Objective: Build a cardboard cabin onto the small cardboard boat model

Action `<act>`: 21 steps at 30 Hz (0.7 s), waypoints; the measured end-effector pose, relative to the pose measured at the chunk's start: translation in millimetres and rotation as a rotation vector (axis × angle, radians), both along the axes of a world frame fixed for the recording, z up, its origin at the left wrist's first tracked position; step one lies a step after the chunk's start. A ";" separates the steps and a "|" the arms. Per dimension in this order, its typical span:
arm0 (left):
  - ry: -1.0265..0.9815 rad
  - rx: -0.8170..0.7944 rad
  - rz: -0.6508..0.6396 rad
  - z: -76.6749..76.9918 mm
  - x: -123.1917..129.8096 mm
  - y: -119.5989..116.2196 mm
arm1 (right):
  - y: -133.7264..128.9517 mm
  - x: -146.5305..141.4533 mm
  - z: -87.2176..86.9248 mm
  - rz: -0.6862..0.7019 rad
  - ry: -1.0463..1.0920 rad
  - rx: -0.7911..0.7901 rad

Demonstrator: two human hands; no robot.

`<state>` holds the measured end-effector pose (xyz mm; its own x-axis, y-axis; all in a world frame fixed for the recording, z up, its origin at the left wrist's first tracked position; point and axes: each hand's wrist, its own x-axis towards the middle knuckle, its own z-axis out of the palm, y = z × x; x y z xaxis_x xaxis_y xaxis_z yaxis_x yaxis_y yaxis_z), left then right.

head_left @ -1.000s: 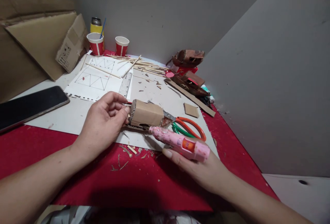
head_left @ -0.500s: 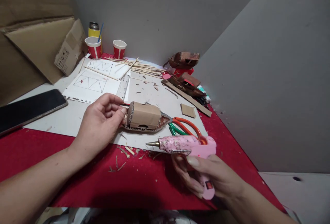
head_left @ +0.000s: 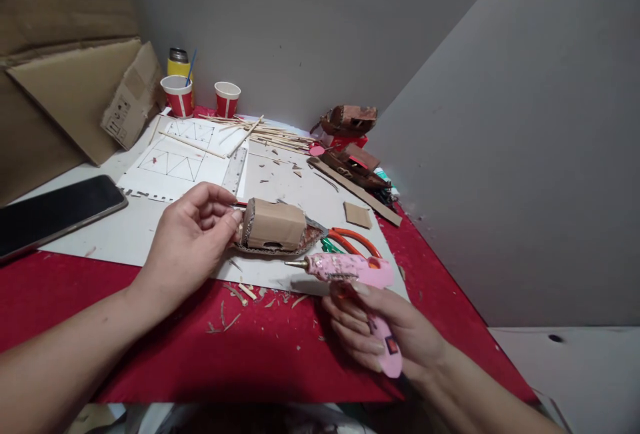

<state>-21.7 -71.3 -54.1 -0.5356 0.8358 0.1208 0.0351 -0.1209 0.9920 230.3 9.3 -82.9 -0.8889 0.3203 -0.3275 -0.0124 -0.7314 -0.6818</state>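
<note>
A small cardboard boat (head_left: 275,226) with a curved cardboard cabin lies near the front of the white board. My left hand (head_left: 193,237) pinches its left end between thumb and fingers. In my right hand (head_left: 370,327) is a pink glue gun (head_left: 350,269), my fingers wrapped round its handle. The gun's metal nozzle points left, just below the boat's hull and apart from it. Scissors (head_left: 353,241) with orange and green handles lie behind the gun, their blades partly hidden by the boat.
A phone (head_left: 60,214) lies at the left. Drawings (head_left: 170,161), a ruler (head_left: 234,171), wooden sticks (head_left: 280,135) and two paper cups (head_left: 227,99) sit farther back. Two brown model boats (head_left: 350,121) stand at the back right. Scraps (head_left: 247,292) litter the front edge.
My right hand has brought the glue gun slightly up and left, closer to the boat. My left hand keeps its pinch on the boat. The whole view has shifted slightly.
</note>
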 end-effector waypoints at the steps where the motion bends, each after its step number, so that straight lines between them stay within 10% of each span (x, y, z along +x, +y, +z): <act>1: 0.000 -0.002 0.000 0.1 0.0 -0.1 | -0.7 -1.7 0.8 -0.027 -0.050 0.032; 21: -0.007 0.007 0.006 2.8 -1.9 -2.4 | -6.5 -12.0 14.5 -0.073 -0.573 0.652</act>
